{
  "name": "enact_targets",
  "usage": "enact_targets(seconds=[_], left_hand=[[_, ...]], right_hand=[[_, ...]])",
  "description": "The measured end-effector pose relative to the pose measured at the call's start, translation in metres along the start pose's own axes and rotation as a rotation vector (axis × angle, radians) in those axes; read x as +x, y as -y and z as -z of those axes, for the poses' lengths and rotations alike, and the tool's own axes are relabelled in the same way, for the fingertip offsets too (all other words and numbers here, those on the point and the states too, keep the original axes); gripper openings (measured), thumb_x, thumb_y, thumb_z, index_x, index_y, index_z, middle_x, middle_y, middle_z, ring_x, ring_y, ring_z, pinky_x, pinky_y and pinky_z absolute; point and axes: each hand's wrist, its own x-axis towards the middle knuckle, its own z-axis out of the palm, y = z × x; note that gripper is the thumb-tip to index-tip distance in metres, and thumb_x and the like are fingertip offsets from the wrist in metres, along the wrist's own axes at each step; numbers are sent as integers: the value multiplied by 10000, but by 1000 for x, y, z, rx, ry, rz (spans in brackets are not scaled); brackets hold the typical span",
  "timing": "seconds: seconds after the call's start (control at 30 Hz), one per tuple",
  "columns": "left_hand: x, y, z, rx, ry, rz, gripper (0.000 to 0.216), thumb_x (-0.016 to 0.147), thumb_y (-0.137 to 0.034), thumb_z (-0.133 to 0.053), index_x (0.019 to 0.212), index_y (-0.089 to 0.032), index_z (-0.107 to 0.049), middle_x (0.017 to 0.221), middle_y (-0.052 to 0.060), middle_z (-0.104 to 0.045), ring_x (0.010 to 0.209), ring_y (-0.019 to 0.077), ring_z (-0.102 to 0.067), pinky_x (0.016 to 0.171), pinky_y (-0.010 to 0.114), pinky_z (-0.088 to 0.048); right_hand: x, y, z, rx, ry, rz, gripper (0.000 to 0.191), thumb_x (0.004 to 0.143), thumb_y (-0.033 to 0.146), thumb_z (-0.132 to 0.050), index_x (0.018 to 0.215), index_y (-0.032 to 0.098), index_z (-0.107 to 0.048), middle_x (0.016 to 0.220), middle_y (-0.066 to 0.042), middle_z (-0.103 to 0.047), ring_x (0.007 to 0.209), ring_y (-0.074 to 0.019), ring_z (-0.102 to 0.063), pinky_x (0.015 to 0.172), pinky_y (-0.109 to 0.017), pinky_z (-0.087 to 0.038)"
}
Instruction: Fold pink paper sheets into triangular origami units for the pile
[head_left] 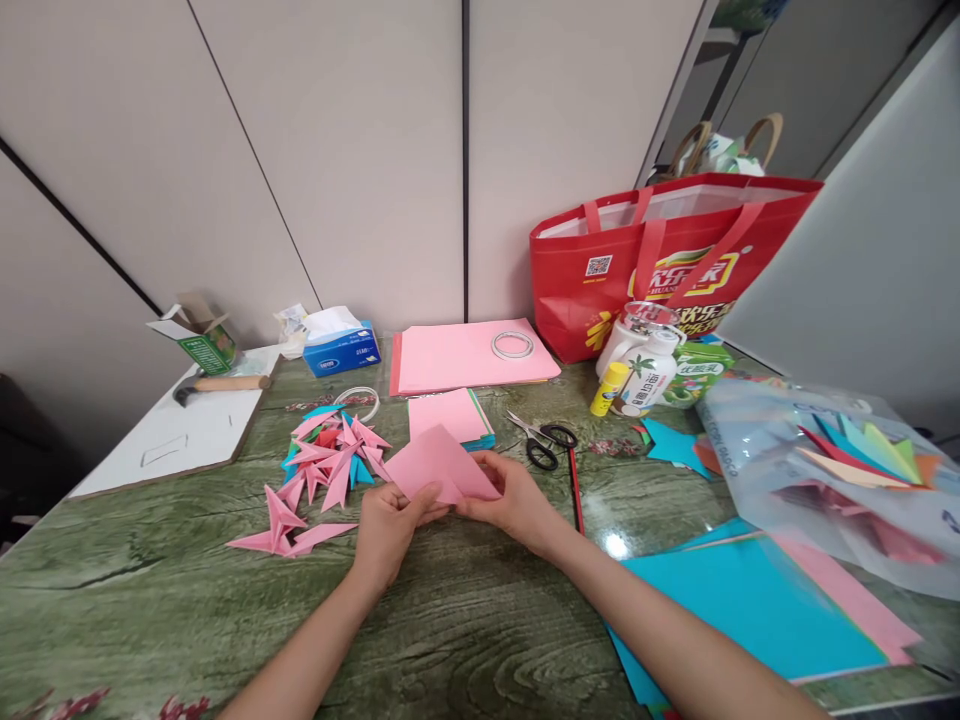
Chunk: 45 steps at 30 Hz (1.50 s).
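Observation:
A folded pink paper [439, 462] is held just above the green table [465, 620] between both of my hands. My left hand [390, 525] pinches its lower left edge, fingers closed on it. My right hand [514, 498] grips its lower right corner. To the left lies a pile of folded pink, blue and red paper pieces [326, 462]. Behind the paper sits a small stack of pink squares [448, 413], and black scissors [541, 440] lie to the right.
A pink sheet stack [469, 355] with a tape ring [512, 345] lies at the back. A red bag [660, 255], bottles [645, 372], a glue stick [607, 390], a tissue box [341, 348], a white board [187, 425], blue sheets [750, 600] and a plastic bag [832, 480] surround me.

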Motion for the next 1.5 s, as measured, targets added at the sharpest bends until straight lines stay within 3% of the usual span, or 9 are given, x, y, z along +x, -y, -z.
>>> enact_targets(seconds=[0.23, 0.47, 0.63, 0.83, 0.93, 1.1, 1.2, 1.37, 1.5], left_hand=[[-2, -3, -1, 43, 54, 48, 253, 526, -219, -748, 734, -100, -665, 693, 60, -726, 620, 211, -667, 676, 337, -544], [-4, -13, -1, -67, 220, 20, 549, 636, -245, -686, 1142, -144, -498, 845, 81, -715, 760, 220, -667, 781, 385, -501], [-4, -17, 1, -140, 294, 82, 605, 652, -239, -683, 1200, -177, -436, 916, 109, -694, 785, 239, -661, 759, 384, -510], [0, -15, 6, 56, 273, 42, 670, 650, -264, -677, 1237, -143, -377, 703, 71, -711, 650, 224, -673, 678, 358, -529], [0, -14, 5, 108, 252, 52, 750, 636, -274, -683, 1271, -126, -311, 598, 30, -693, 605, 214, -666, 638, 344, -532], [-3, -12, -2, -19, 160, -87, 815, 702, -256, -630, 1326, -224, -108, 818, 49, -695, 756, 208, -658, 674, 354, -524], [-7, -9, -5, -16, 229, -181, 717, 737, -251, -597, 1305, -277, -162, 1060, 96, -621, 916, 218, -613, 745, 359, -503], [-11, -4, -4, 195, 314, -224, 429, 742, -248, -581, 1156, -217, -472, 1202, 105, -538, 1024, 241, -553, 800, 328, -483], [-9, -4, -2, 170, 258, -247, 567, 772, -255, -537, 1297, -240, -323, 1216, 107, -538, 1053, 240, -536, 765, 323, -496]], right_hand=[[-1, -1, -6, 114, -88, -122, 303, 495, 219, -717, 769, 160, -603, 680, 13, -598, 565, -146, -544, 524, -293, -512], [-2, 5, 0, 230, -88, -180, 385, 410, 232, -770, 756, 138, -628, 656, 16, -593, 542, -126, -522, 517, -293, -519], [-4, 3, 5, 282, -62, -202, 427, 408, 245, -773, 793, 129, -628, 678, 7, -607, 551, -128, -535, 522, -293, -509], [-1, 2, 10, 110, -72, -71, 320, 533, 218, -709, 812, 139, -572, 747, -14, -638, 676, -162, -590, 639, -292, -480], [-1, 1, 11, 54, -131, -67, 363, 559, 219, -690, 851, 162, -483, 738, -22, -641, 671, -174, -603, 600, -290, -476], [-4, -3, 4, 65, -283, 38, 405, 575, 201, -675, 785, 217, -329, 752, 0, -594, 673, -172, -594, 556, -268, -477], [-4, -6, -2, 73, -383, 69, 383, 597, 210, -648, 773, 223, -307, 765, 14, -541, 672, -164, -584, 534, -255, -473], [-4, -10, -3, -89, -394, 145, 185, 646, 196, -587, 704, 200, -411, 672, 37, -491, 597, -124, -506, 534, -226, -427], [-4, -9, -2, -255, -363, 172, 30, 697, 188, -530, 678, 173, -550, 671, 9, -552, 621, -136, -492, 563, -231, -395]])
